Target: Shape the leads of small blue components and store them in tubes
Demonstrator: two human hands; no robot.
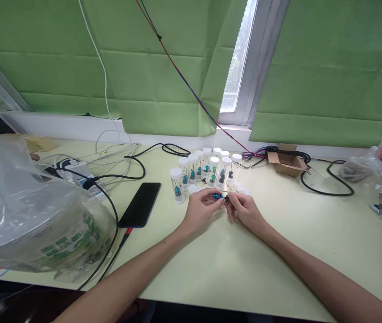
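My left hand (203,207) pinches a small blue part (217,196) between thumb and fingers. My right hand (244,209) meets it fingertip to fingertip, closed on a small dark piece (226,198). The two pieces are close together; whether they are joined I cannot tell. Just beyond my hands stand several clear tubes with white caps, one of them a tube (177,186) at the near left. Small blue, green or dark parts on thin stalks show inside them. A small dark part (204,181) lies among the tubes.
A black phone (140,205) with a cable plugged in lies left of my hands. A large plastic-wrapped bundle (43,220) fills the left side. An open cardboard box (287,163) and coiled black cables (332,193) lie at the back right.
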